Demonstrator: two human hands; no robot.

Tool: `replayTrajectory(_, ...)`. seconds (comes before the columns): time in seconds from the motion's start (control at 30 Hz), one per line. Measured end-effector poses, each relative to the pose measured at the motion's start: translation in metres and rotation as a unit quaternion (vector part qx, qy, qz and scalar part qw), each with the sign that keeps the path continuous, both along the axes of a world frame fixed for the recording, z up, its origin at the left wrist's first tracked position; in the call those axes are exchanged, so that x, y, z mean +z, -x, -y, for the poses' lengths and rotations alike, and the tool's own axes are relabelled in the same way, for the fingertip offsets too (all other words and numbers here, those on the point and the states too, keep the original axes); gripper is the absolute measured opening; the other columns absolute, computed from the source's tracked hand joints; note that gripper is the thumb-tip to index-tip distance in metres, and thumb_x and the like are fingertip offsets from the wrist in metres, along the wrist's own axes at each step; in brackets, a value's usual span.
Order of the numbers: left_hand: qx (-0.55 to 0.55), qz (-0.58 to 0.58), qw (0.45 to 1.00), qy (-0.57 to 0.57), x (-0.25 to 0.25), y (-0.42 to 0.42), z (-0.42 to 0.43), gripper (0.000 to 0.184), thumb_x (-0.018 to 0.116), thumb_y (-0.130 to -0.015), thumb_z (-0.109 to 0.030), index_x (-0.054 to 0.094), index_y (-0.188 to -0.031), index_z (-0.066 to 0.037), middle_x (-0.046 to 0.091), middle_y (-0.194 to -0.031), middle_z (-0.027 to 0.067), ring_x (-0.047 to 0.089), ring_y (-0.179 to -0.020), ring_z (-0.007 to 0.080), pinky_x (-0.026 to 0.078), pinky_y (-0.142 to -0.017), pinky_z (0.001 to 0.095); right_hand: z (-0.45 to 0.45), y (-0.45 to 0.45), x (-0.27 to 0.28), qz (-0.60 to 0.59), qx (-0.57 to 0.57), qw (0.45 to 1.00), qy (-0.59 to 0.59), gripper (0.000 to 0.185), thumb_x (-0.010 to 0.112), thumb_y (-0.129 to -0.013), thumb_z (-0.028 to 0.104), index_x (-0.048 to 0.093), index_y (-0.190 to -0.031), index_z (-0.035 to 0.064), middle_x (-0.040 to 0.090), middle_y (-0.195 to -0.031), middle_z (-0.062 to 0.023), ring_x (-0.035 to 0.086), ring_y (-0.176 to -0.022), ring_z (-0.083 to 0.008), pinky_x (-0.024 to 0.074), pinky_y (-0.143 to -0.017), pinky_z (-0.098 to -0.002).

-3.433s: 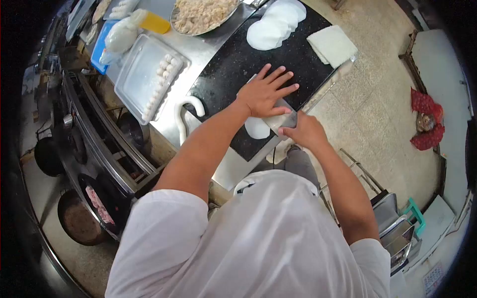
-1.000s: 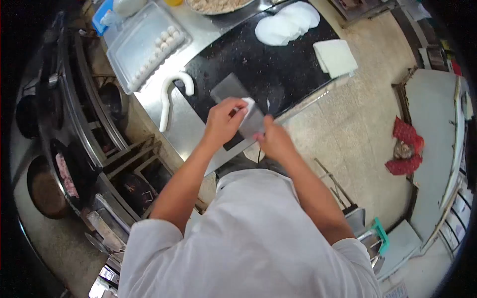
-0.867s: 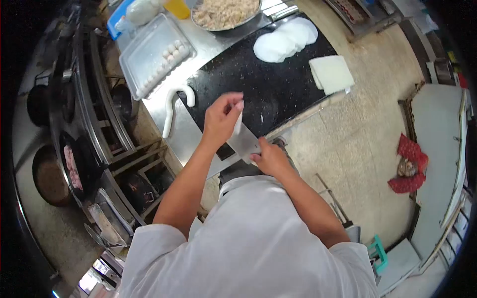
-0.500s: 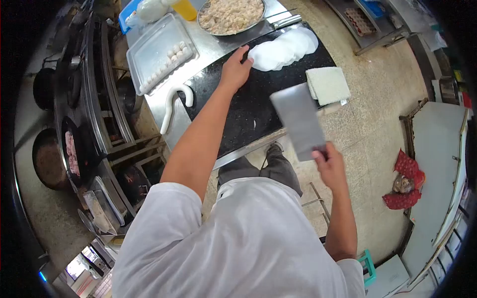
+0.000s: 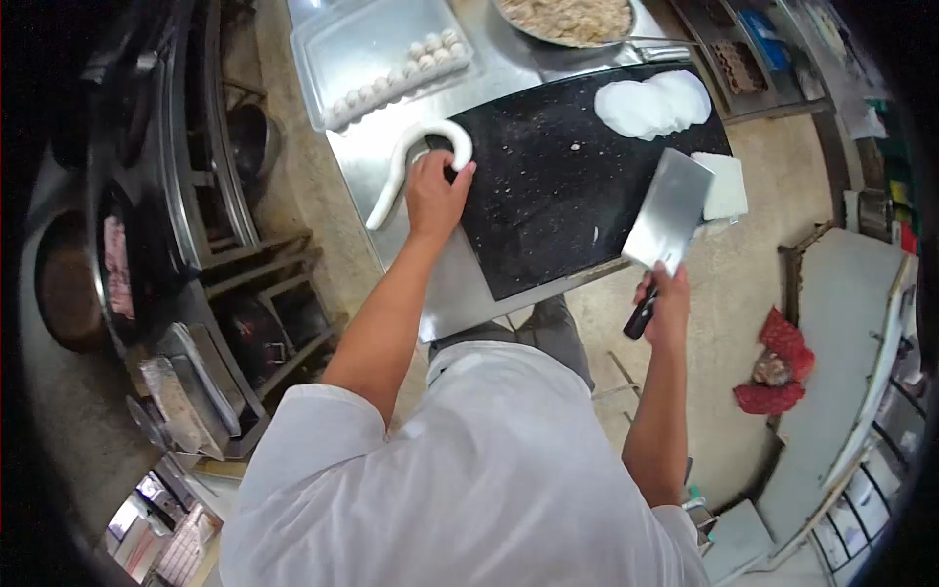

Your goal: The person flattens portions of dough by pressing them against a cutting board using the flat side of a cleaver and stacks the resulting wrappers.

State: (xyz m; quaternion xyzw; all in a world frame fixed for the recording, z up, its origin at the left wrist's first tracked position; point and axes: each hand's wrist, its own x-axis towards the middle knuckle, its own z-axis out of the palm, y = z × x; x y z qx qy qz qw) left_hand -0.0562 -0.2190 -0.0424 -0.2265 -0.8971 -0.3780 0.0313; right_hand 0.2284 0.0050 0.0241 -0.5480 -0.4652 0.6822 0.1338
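- White dough rope (image 5: 400, 152): bent like a hook, upper left of middle in the frame.
- My left hand (image 5: 437, 199) is at its curled end, fingers bent; I can't tell if they pinch it.
- My right hand (image 5: 667, 305), right of middle, grips the cleaver (image 5: 669, 210).
- White rounds (image 5: 653, 104) overlap, upper right.

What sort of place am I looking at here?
Most likely a working kitchen, perhaps a restaurant's: the right hand holds a broad cleaver, thin white rounds overlap on the worktop, and a wide pan stands at left.
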Motion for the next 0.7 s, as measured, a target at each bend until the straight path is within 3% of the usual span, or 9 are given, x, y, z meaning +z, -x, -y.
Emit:
replayTrajectory(0.07, -0.014, 0.041, 0.998, -0.048, 0.002, 0.006, 0.007, 0.025, 0.079, -0.083, -0.016, 0.064, -0.098, -0.003, 0.065, -0.097, 0.0154, 0.063, -0.092, 0.0367, 0.051, -0.08, 0.0457, 0.032, 0.008, 0.009, 0.039, 0.178, 0.98, -0.079, 0.01, 0.056, -0.103, 0.017, 0.052, -0.107, 0.0089, 0.053, -0.067, -0.0032, 0.054, -0.056, -0.0137, 0.0471, -0.053, -0.0317)
replayTrajectory(0.17, -0.071, -0.008, 0.993, -0.09, -0.004, 0.013, 0.03, 0.024, 0.077, -0.084, -0.014, 0.065, -0.1, -0.001, 0.064, -0.09, 0.0154, 0.065, -0.077, 0.0332, 0.052, -0.07, 0.0417, 0.081, 0.059, 0.045, 0.177, 0.442, 0.758, -0.445, 0.013, 0.056, -0.099, 0.016, 0.054, -0.103, 0.0037, 0.064, -0.089, -0.0232, 0.066, -0.085, -0.0469, 0.0509, -0.073, -0.0556)
replayTrajectory(0.27, -0.112, 0.026, 0.993, -0.036, 0.001, 0.014, 0.048, 0.025, 0.077, -0.082, -0.011, 0.065, -0.102, -0.001, 0.064, -0.091, 0.0174, 0.065, -0.08, 0.0344, 0.053, -0.071, 0.0413, 0.124, 0.115, 0.072, 0.22, 0.56, 0.648, -0.467, 0.013, 0.044, -0.101, 0.015, 0.051, -0.106, 0.0057, 0.065, -0.095, -0.024, 0.068, -0.085, -0.0467, 0.0549, -0.073, -0.0551)
replayTrajectory(0.43, -0.097, 0.06, 0.992, -0.052, 0.013, 0.02, 0.046, 0.027, 0.07, -0.08, -0.004, 0.065, -0.106, -0.002, 0.063, -0.093, 0.0187, 0.065, -0.085, 0.0381, 0.052, -0.075, 0.0429, 0.126, 0.126, 0.034, 0.203, 0.555, 0.661, -0.462, 0.013, 0.042, -0.102, 0.013, 0.05, -0.108, 0.004, 0.065, -0.095, -0.026, 0.068, -0.084, -0.0477, 0.0557, -0.072, -0.0551)
replayTrajectory(0.5, -0.1, 0.162, 0.976, -0.107, 0.021, 0.02, 0.045, 0.023, 0.065, -0.084, -0.007, 0.064, -0.107, -0.002, 0.065, -0.102, 0.0174, 0.063, -0.09, 0.041, 0.052, -0.078, 0.047, 0.128, 0.098, 0.035, 0.218, 0.543, 0.676, -0.449, 0.013, 0.042, -0.102, 0.013, 0.049, -0.107, 0.0032, 0.065, -0.095, -0.0265, 0.068, -0.084, -0.0479, 0.0555, -0.072, -0.055)
replayTrajectory(0.53, -0.121, 0.067, 0.977, -0.16, 0.012, 0.027, 0.043, 0.017, 0.061, -0.088, -0.01, 0.066, -0.101, -0.002, 0.068, -0.1, 0.0173, 0.064, -0.088, 0.0393, 0.051, -0.076, 0.0474, 0.124, 0.084, 0.035, 0.225, 0.539, 0.69, -0.426, 0.012, 0.045, -0.101, 0.013, 0.049, -0.108, 0.0031, 0.065, -0.094, -0.0266, 0.068, -0.084, -0.0475, 0.0542, -0.071, -0.0555)
replayTrajectory(0.6, -0.159, 0.101, 0.982, 0.019, 0.011, 0.036, 0.053, 0.018, 0.061, -0.091, -0.017, 0.069, -0.095, -0.001, 0.07, -0.097, 0.0167, 0.065, -0.09, 0.0373, 0.051, -0.074, 0.0494, 0.11, 0.054, 0.03, 0.232, 0.526, 0.708, -0.41, 0.012, 0.047, -0.101, 0.013, 0.05, -0.108, 0.0031, 0.065, -0.093, -0.0266, 0.068, -0.083, -0.0471, 0.0529, -0.069, -0.0559)
replayTrajectory(0.63, -0.166, 0.098, 0.981, 0.019, 0.026, 0.027, 0.048, 0.018, 0.061, -0.091, -0.017, 0.069, -0.095, -0.001, 0.07, -0.097, 0.0167, 0.065, -0.09, 0.0373, 0.051, -0.074, 0.0494, 0.108, 0.027, 0.025, 0.197, 0.503, 0.748, -0.384, 0.014, 0.051, -0.1, 0.013, 0.051, -0.11, 0.003, 0.066, -0.09, -0.0268, 0.067, -0.082, -0.0466, 0.0517, -0.068, -0.0553)
replayTrajectory(0.7, -0.231, 0.114, 0.934, 0.247, 0.058, 0.008, 0.032, 0.031, 0.06, -0.097, -0.032, 0.071, -0.088, -0.005, 0.07, -0.089, 0.0125, 0.065, -0.092, 0.0361, 0.049, -0.071, 0.0499, 0.102, -0.015, 0.02, 0.156, 0.44, 0.825, -0.32, 0.018, 0.058, -0.098, 0.016, 0.055, -0.111, 0.0032, 0.066, -0.084, -0.0268, 0.066, -0.078, -0.0467, 0.0503, -0.065, -0.0526)
